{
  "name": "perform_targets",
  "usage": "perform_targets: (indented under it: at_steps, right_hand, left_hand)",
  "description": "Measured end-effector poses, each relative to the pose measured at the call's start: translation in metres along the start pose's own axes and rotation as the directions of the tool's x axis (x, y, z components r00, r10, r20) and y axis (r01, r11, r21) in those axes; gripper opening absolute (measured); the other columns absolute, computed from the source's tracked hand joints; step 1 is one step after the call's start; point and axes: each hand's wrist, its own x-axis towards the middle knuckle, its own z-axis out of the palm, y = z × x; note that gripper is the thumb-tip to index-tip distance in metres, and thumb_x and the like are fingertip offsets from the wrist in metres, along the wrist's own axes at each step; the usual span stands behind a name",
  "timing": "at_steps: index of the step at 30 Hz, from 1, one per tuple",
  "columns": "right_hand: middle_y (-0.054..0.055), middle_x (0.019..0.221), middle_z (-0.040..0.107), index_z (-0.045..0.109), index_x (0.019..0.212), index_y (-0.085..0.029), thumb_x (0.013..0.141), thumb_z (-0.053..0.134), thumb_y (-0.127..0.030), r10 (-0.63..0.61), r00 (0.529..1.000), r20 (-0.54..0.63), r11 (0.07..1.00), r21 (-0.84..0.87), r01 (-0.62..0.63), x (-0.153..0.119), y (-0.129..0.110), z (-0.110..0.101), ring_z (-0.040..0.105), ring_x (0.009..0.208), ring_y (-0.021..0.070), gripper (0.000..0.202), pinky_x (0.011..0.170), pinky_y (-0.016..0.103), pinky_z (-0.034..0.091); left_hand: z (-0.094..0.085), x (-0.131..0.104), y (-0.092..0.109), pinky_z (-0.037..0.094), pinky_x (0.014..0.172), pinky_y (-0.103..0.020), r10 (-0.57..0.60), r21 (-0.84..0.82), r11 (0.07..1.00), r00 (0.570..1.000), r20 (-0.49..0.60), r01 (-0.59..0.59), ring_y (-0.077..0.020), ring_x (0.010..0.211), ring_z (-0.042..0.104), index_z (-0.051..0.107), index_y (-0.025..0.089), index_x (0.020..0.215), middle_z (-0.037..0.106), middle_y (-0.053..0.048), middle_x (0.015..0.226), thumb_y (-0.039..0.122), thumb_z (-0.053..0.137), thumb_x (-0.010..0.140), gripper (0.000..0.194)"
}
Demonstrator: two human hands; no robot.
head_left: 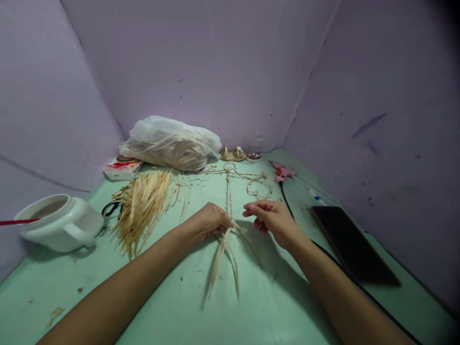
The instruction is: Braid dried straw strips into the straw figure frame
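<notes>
A thin braid of dried plant fibre (pixel 230 196) runs straight toward me over the pale green table. My left hand (pixel 212 221) is closed in a pinch on its near end. From that pinch, several loose flat strands (pixel 220 263) fan out toward me and to the right. Just right of the braid, my right hand (pixel 269 218) hovers with its fingers partly curled and apart, holding nothing. Farther back, the braid meets a coil of thin twisted cord (pixel 259 187). A bundle of dry straw-coloured strips (pixel 145 206) lies left of my left hand.
A white pot (pixel 81 225) with a red stick stands at the left. Behind are a plastic bag (pixel 172 143), a small box (pixel 123 170), a woven piece (pixel 233 154) and a small dish (pixel 254 156). At right lie a pink glue gun (pixel 283 171), its black cord and a dark tablet (pixel 354 244).
</notes>
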Motion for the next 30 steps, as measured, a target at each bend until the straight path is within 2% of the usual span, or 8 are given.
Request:
perform_targets:
  at_steps: [2,4,6,13,20,23,27,30]
  right_hand:
    - [0.003,0.069,0.062,0.060,0.074,-0.012,0.070,0.054,-0.024,0.134,0.983,0.124,0.981,0.122,-0.149,0.003,0.002,0.005,0.046,0.037,0.0053,0.014,0.032,0.018,0.032]
    - [0.002,0.060,0.058,0.059,0.069,-0.011,0.069,0.054,-0.020,0.175,0.949,0.261,0.961,0.164,-0.222,0.004,0.005,0.013,0.047,0.037,0.0058,0.011,0.033,0.017,0.036]
    - [0.001,0.054,0.056,0.058,0.063,-0.010,0.069,0.054,-0.018,0.185,0.933,0.309,0.954,0.173,-0.246,0.004,0.008,0.020,0.050,0.039,0.0068,0.011,0.035,0.017,0.040]
    - [-0.004,0.044,0.050,0.053,0.056,-0.013,0.062,0.055,-0.011,0.155,0.963,0.222,0.975,0.120,-0.185,0.009,0.015,0.023,0.042,0.034,0.0049,0.007,0.032,0.016,0.038]
    - [-0.004,0.044,0.052,0.051,0.056,-0.014,0.061,0.055,-0.014,0.124,0.969,0.213,0.978,0.137,-0.156,0.008,0.019,0.025,0.044,0.034,0.0058,0.006,0.033,0.017,0.037]
    - [-0.003,0.045,0.054,0.049,0.056,-0.015,0.061,0.054,-0.016,0.131,0.970,0.206,0.975,0.149,-0.164,0.004,0.018,0.027,0.045,0.034,0.0059,0.008,0.032,0.017,0.037]
    - [-0.005,0.040,0.050,0.047,0.057,-0.016,0.062,0.054,-0.018,0.106,0.983,0.152,0.980,0.154,-0.130,-0.001,0.016,0.031,0.044,0.032,0.0061,0.009,0.029,0.015,0.032]
    - [-0.006,0.037,0.048,0.048,0.059,-0.016,0.061,0.053,-0.016,0.107,0.988,0.111,0.977,0.170,-0.125,-0.003,0.017,0.034,0.042,0.031,0.0058,0.006,0.027,0.014,0.028]
  left_hand:
    - [-0.001,0.000,0.000,0.013,0.033,-0.020,0.004,0.001,1.000,1.000,0.014,-0.004,-0.0035,0.031,0.024,0.048,0.013,0.047,0.033,0.006,0.035,0.015,0.054,0.050,0.007]
    - [-0.001,-0.001,0.002,0.012,0.033,-0.020,0.009,0.002,1.000,1.000,0.017,-0.009,-0.0034,0.031,0.023,0.045,0.014,0.046,0.032,0.007,0.035,0.013,0.051,0.049,0.006]
    - [-0.001,-0.003,0.004,0.011,0.032,-0.020,-0.003,0.009,1.000,1.000,0.015,0.003,-0.0037,0.030,0.023,0.045,0.014,0.046,0.032,0.007,0.034,0.012,0.048,0.049,0.005]
    - [0.002,-0.006,0.008,0.018,0.033,-0.019,0.008,0.163,0.987,1.000,-0.017,-0.005,-0.0044,0.029,0.027,0.050,0.012,0.045,0.036,0.005,0.031,0.010,0.047,0.050,0.006]
    - [-0.004,-0.014,0.018,0.025,0.038,-0.020,-0.047,0.328,0.943,0.999,-0.027,0.053,-0.0057,0.034,0.033,0.057,0.011,0.055,0.049,0.001,0.041,0.019,0.051,0.059,0.011]
    - [-0.002,-0.019,0.020,0.030,0.044,-0.020,0.043,0.525,0.851,0.997,-0.066,-0.001,-0.0082,0.043,0.041,0.059,0.012,0.057,0.052,-0.001,0.046,0.020,0.051,0.059,0.012]
    - [0.016,-0.031,0.017,0.032,0.051,-0.023,0.200,0.731,0.681,0.971,-0.130,-0.042,-0.0132,0.052,0.047,0.060,0.015,0.057,0.054,-0.003,0.052,0.021,0.051,0.060,0.012]
    - [0.035,-0.040,0.012,0.035,0.059,-0.025,0.246,0.702,0.710,0.954,-0.172,-0.056,-0.0188,0.066,0.052,0.060,0.016,0.061,0.055,-0.008,0.061,0.021,0.053,0.062,0.009]
